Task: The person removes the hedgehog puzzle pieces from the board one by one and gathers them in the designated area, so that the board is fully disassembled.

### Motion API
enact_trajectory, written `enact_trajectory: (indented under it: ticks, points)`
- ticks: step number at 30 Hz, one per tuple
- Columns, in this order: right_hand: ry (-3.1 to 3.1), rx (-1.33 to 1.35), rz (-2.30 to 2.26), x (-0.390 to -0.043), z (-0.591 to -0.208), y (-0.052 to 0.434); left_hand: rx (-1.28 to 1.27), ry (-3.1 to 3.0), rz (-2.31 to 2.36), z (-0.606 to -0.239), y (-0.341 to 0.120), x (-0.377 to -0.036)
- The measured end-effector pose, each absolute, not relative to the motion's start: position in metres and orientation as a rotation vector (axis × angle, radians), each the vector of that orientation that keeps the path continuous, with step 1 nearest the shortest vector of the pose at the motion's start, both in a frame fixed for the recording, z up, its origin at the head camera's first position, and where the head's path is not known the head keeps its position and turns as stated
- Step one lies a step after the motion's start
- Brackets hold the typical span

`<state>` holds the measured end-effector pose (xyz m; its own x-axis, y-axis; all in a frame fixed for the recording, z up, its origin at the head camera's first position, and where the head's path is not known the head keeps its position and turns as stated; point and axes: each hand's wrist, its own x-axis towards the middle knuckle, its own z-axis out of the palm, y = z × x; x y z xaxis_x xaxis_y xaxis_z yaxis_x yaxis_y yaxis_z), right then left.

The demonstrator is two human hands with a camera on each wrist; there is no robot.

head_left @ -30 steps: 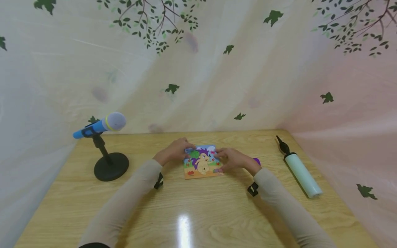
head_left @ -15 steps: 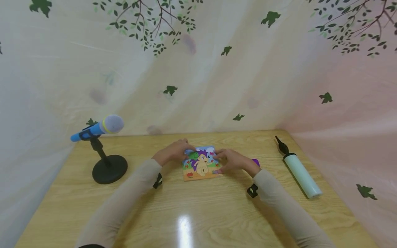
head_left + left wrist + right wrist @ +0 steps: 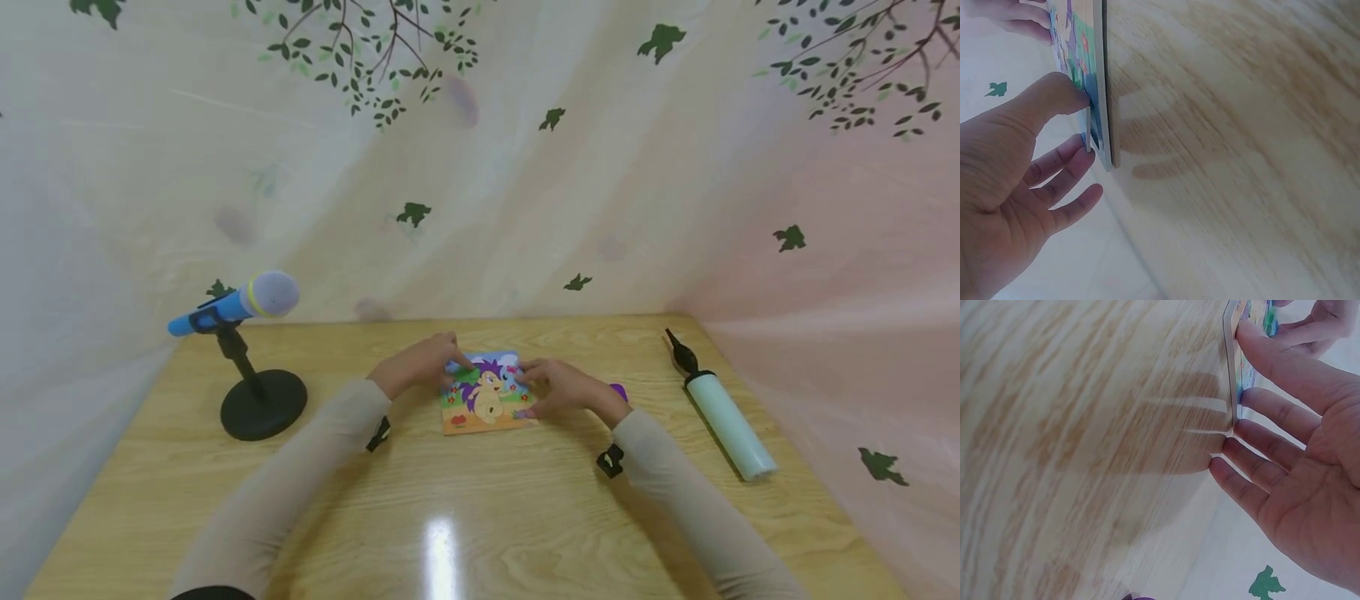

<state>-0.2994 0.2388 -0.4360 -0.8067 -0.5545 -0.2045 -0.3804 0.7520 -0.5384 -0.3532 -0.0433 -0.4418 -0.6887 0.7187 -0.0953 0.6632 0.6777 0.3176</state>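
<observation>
A small jigsaw puzzle board point(image 3: 489, 404) lies flat on the table, printed with a purple-haired hedgehog, flowers and a blue sky. At its upper left corner is my left hand point(image 3: 420, 364). The left wrist view shows the thumb and fingers pinching a thin puzzle piece point(image 3: 1088, 128) seen edge-on, at the end of the board. My right hand point(image 3: 564, 386) touches the board's right edge, thumb near the lower corner and index finger higher up. Its fingers are mostly straight in the right wrist view. The hands cover parts of the picture's sides.
On the left stands a blue toy microphone point(image 3: 240, 304) on a black round-based stand point(image 3: 262, 404). A pale green hand pump point(image 3: 731, 425) with a black nozzle lies at the right. A purple object point(image 3: 619, 391) shows partly behind my right wrist. A leaf-print curtain point(image 3: 480, 183) hangs behind the table.
Both hands stay at the board with barely any movement. The left index finger lies slightly straighter over the corner. The head view shifts a little.
</observation>
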Motion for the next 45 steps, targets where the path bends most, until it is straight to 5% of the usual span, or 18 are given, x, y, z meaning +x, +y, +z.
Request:
enact_trajectory:
  ticks: [27, 45]
  points:
    - [2.592, -0.722, -0.666, -0.295, -0.439, 0.232, 1.187, 2.76, 0.571, -0.448, -0.059, -0.336]
    - [2.615, -0.705, -0.655, -0.295, -0.435, 0.236, 1.547, 3.006, 0.538, -0.427, -0.116, -0.311]
